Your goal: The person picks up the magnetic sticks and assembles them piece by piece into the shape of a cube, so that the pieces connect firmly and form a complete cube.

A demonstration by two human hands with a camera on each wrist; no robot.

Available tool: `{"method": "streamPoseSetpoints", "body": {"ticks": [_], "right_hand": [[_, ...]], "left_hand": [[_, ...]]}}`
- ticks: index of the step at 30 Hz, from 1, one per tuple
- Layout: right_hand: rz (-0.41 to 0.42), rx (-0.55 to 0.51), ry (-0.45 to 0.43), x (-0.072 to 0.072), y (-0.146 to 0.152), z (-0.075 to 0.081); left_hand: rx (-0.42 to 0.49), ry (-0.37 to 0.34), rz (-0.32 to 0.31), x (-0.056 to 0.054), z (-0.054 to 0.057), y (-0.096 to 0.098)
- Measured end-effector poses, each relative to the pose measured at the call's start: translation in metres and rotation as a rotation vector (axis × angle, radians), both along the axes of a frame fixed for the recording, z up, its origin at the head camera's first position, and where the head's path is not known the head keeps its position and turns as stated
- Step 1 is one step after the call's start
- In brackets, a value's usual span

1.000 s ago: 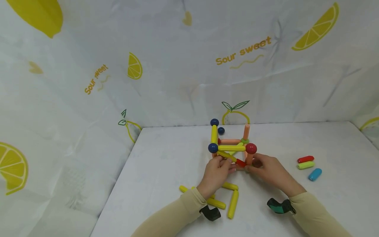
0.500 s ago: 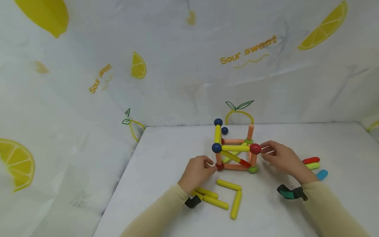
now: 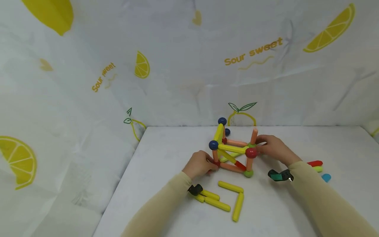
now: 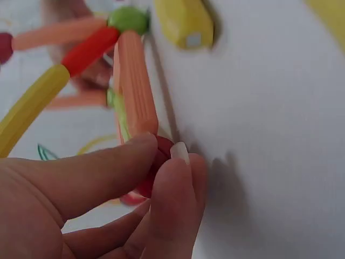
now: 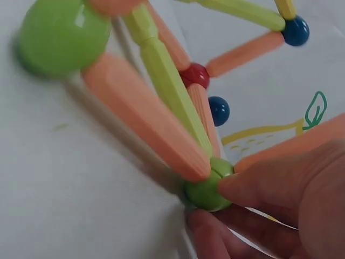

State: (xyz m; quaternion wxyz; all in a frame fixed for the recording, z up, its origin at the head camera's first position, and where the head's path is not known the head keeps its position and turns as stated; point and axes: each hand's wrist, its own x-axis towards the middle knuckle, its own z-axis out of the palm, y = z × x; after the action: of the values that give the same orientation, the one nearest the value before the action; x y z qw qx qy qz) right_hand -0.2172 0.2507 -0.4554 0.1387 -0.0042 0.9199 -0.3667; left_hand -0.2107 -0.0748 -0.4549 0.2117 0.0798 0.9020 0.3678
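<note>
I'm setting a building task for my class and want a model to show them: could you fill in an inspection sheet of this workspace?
Surface: white table, lying flat.
Job's things: stick-and-ball frame standing; its rear-right upright stick has no ball on top.
Clutter: loose yellow sticks in front; blue ball behind; red piece, light-green piece and blue piece at right, partly hidden by the right sleeve.
Hands: left hand pinches a lower red ball; right hand pinches a lower green ball.
Cables: nothing seen.
Surroundings: pale backdrop with lemon prints and "Sour sweet" lettering.
</note>
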Motion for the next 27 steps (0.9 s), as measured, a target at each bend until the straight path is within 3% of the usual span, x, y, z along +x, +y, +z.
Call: {"method": "streamPoseSetpoints", "body": {"ticks": [6, 11, 21, 27], "right_hand": [[0.009, -0.028, 0.030, 0.015, -0.014, -0.007], [0.034, -0.056, 0.072, 0.031, -0.035, -0.011], [0.009, -0.046, 0.073, 0.052, -0.065, -0.013], [0.021, -0.043, 0.075, 0.058, -0.071, -0.011]], "left_hand": [[-0.003, -0.007, 0.082, -0.034, 0.004, -0.025], [0.017, 0.055, 0.054, -0.055, -0.002, -0.041], [0.163, 0.073, -0.104, -0.077, -0.023, -0.051], [0.221, -0.006, -0.101, -0.077, -0.030, -0.056]]}}
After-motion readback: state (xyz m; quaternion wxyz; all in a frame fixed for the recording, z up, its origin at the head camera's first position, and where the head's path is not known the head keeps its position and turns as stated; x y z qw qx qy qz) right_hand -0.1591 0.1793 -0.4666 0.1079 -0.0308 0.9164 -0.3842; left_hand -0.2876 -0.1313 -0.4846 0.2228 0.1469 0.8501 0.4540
